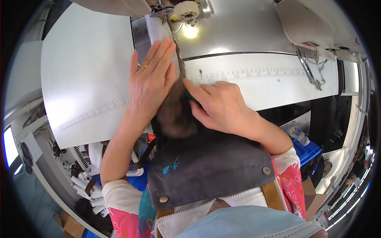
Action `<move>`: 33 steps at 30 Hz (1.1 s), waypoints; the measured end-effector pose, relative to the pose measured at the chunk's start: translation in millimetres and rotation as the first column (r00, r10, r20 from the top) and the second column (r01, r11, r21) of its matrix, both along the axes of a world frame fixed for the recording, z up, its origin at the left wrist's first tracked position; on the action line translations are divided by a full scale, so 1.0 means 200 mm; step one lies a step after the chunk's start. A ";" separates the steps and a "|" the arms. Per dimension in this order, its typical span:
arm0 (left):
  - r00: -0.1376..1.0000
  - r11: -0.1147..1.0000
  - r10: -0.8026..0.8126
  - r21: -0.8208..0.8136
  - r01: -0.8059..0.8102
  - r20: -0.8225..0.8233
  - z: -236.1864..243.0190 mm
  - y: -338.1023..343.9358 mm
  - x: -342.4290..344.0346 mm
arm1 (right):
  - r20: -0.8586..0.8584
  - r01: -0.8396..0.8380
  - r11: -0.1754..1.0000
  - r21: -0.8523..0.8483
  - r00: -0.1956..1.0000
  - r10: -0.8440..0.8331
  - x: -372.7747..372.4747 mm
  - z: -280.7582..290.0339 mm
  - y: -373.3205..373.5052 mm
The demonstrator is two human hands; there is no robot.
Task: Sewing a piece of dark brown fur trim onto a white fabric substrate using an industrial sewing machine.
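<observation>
My left hand point(151, 81) lies flat, fingers stretched out, on a strip of brown fur point(174, 119) with a white backing point(158, 29). The strip runs from under the sewing machine's foot point(162, 12) down over the table edge towards my lap. At the strip's right edge, my right hand point(224, 103) is closed around a slim green tool point(192, 96), with the index finger against the fur. Most of that tool is hidden beneath the fingers, so its exact kind does not show.
Around the metal machine bed point(230, 25) spreads a white tabletop point(87, 71) with ruler markings. Tweezers point(304, 65) and a cord lie on the right. Below stand a blue bin point(307, 152) on the right and white rolled pieces point(93, 186) on the left. A dark apron point(210, 168) covers my front.
</observation>
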State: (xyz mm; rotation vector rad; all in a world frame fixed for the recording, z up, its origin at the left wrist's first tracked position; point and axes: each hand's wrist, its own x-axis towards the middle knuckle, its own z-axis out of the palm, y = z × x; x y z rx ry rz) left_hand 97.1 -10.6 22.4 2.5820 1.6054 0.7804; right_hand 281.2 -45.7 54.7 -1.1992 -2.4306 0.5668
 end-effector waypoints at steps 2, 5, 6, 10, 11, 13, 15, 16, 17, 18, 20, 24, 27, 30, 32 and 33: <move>1.000 1.000 -0.010 0.018 0.009 0.010 -0.02 0.04 -0.01 | 0.011 0.004 1.000 0.011 1.000 -0.004 -0.01 0.00 0.04; 1.000 0.997 -0.008 0.079 0.010 -0.016 -0.05 0.09 -0.01 | 0.023 0.003 1.000 0.031 1.000 -0.004 -0.02 0.01 0.10; 1.000 0.992 -0.008 0.128 0.010 -0.020 -0.06 0.12 -0.01 | 0.030 0.001 0.999 0.045 1.000 -0.002 -0.02 0.01 0.12; 0.998 0.969 -0.058 0.241 0.060 -0.017 -0.08 0.20 -0.03 | -0.007 0.032 0.997 0.069 0.999 -0.032 -0.02 0.00 0.17; 0.998 0.970 -0.061 0.235 0.064 -0.020 -0.08 0.20 -0.03 | -0.010 0.035 0.997 0.063 0.999 -0.035 0.00 0.01 0.16; 0.994 0.997 -0.007 0.081 -0.002 0.109 -0.09 0.21 -0.06 | -0.104 0.051 0.996 -0.068 0.993 -0.058 0.08 0.03 0.12; 0.988 1.000 0.002 -0.005 -0.001 0.154 -0.08 0.18 -0.06 | -0.113 0.061 0.982 -0.176 0.990 -0.082 0.17 0.05 0.06; 0.979 0.996 0.019 -0.087 -0.001 0.201 -0.07 0.17 -0.06 | -0.181 0.067 0.971 -0.230 0.977 -0.111 0.19 0.06 0.02; 0.980 0.996 0.017 -0.088 0.000 0.197 -0.06 0.17 -0.07 | -0.246 0.068 0.956 -0.284 0.959 -0.141 0.20 0.06 -0.01; 0.974 0.986 0.009 -0.163 0.029 0.226 -0.04 0.16 -0.07 | -0.273 0.049 0.962 -0.267 0.954 -0.124 0.19 0.05 -0.03; 0.967 0.969 0.000 -0.237 0.062 0.253 -0.01 0.14 -0.07 | -0.238 0.040 0.972 -0.232 0.966 -0.097 0.18 0.05 -0.01; 0.951 0.922 -0.046 -0.354 0.159 0.307 0.02 0.09 -0.11 | -0.196 -0.046 0.976 -0.212 0.981 0.004 0.16 0.04 0.04; 0.948 0.903 -0.066 -0.386 0.190 0.313 0.03 0.04 -0.12 | -0.189 -0.075 0.986 -0.151 0.981 0.045 0.14 0.02 0.04; 0.953 0.901 -0.055 -0.396 0.176 0.298 0.05 -0.03 -0.09 | -0.070 -0.098 0.986 -0.137 0.994 0.089 0.14 0.03 -0.04; 0.956 0.905 -0.050 -0.392 0.167 0.290 0.06 -0.06 -0.04 | -0.028 -0.106 0.988 -0.114 0.994 0.103 0.13 0.01 -0.11; 0.968 0.929 -0.028 -0.352 0.117 0.249 0.05 -0.08 -0.01 | 0.012 -0.119 0.989 -0.088 0.993 0.120 0.12 0.00 -0.14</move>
